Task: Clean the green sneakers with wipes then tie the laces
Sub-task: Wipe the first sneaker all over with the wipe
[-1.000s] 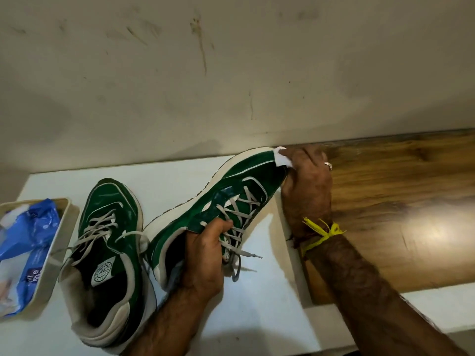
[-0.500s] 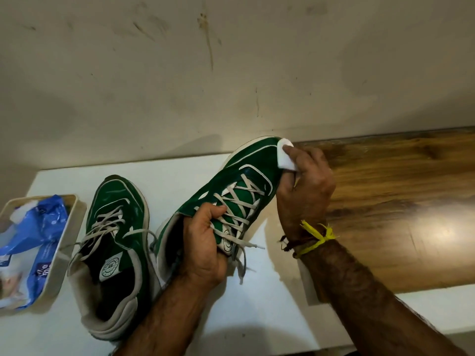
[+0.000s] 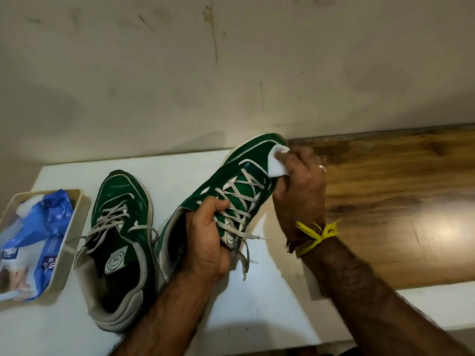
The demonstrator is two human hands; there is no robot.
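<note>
Wiping the toe of the second green sneaker; laces on both not yet tied.

Taking the held sneaker (image 3: 239, 186) as the landmark: far to its left a cream tray (image 3: 74, 242) holds a blue wipes pack (image 3: 43, 237), whose print shows only fragments like "le" and cannot be read. Just left of the landmark, the other sneaker (image 3: 120, 242) stands on the white tabletop (image 3: 259, 307), laces loose, a round tongue badge too small to read. The left hand (image 3: 208, 242) has its fingers curled round the landmark's collar and tongue, tilting it toe-up. At the toe's right side, the right hand (image 3: 298, 191) pinches a folded white wipe (image 3: 279, 163) against the upper. This looks like the cleaning step; the next move likely calls for more strokes with the wipe, then setting the sneaker down to tie.
</note>
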